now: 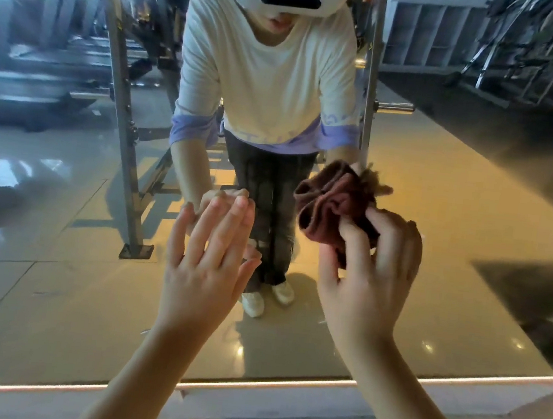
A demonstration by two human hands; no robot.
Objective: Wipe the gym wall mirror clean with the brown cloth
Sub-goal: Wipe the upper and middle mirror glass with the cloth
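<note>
right hand [369,275] grips the bunched brown cloth [331,201], fingers and thumb curled round it, held up at the mirror [464,299] just right of centre; cloth-to-glass contact cannot be told. left hand [208,263] released, fingers straight, tips meeting their reflection, so apparently resting on the glass. progress: no wiped track or wet streak distinguishable; faint haze shows across the lower pane. judged early or mid-task, with the lower strip, both sides and upper glass apparently left to wipe.
</note>
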